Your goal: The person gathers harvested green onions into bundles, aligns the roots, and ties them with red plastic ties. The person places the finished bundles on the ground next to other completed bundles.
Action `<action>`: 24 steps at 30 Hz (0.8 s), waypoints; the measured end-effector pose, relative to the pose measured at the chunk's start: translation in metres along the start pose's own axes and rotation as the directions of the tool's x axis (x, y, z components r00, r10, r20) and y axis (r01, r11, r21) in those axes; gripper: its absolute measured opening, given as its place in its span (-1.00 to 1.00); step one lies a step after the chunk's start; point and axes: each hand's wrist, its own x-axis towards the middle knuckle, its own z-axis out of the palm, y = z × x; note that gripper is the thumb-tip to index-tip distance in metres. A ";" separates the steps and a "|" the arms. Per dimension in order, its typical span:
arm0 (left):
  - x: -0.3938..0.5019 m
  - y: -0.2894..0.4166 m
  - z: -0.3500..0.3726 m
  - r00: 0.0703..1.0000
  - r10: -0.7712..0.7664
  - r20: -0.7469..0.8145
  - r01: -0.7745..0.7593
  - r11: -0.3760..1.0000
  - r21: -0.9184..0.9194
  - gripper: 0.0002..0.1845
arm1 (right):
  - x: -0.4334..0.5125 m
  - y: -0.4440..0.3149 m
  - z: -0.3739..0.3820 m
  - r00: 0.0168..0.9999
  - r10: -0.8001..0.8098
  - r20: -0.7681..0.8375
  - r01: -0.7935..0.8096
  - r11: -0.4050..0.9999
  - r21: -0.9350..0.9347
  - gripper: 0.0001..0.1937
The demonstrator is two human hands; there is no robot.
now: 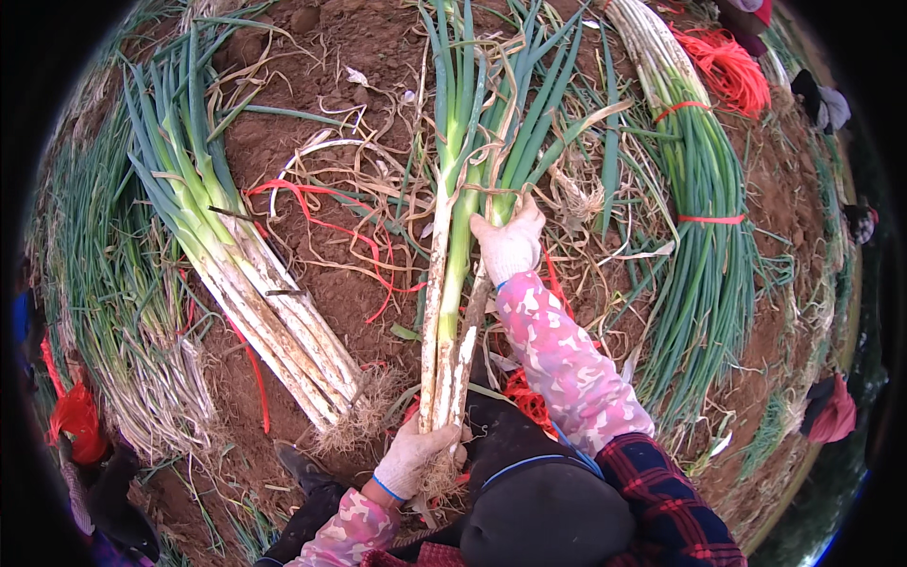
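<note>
My left hand [418, 453], in a white knit glove, is closed around the white lower stems of a few large green onions [445, 354], just above their roots. Higher up, my right hand [511, 237], gloved the same way, is at the leafy part with its fingers partly hidden behind the stalks. Dry brown leaves hang among the green tops. Left of them, a pile of thick green onions [262, 305] lies slantwise on the soil, roots towards me. Red plastic ties [340, 230] lie between the pile and the held stalks.
A large onion bundle [708, 177] bound with red ties lies at the right, beside a heap of red plastic strips [730, 67]. Many loose onions [120, 283] cover the left side. Another person's legs [117, 496] show at lower left. Dry leaves litter the brown soil [319, 283].
</note>
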 end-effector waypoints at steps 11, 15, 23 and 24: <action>-0.012 -0.008 -0.013 0.999 -0.050 0.006 0.049 0.997 0.061 -0.58 | -0.031 -0.012 -0.032 0.624 -0.772 0.125 0.775 0.631 0.031 -0.82; -0.021 -0.015 -0.005 0.999 -0.043 -0.021 0.042 0.999 -0.014 -0.65 | 0.003 -0.021 -0.035 0.820 -0.344 0.458 0.416 0.907 -0.063 -0.70; -0.022 -0.003 0.005 0.999 -0.032 -0.029 0.034 0.998 0.050 -0.67 | -0.048 -0.060 -0.042 0.413 -0.624 0.663 0.841 0.541 -0.014 -0.68; -0.023 -0.003 0.003 0.998 -0.046 -0.033 0.048 0.997 0.055 -0.67 | -0.049 -0.066 -0.050 0.170 -0.590 0.789 0.920 0.381 0.087 -0.69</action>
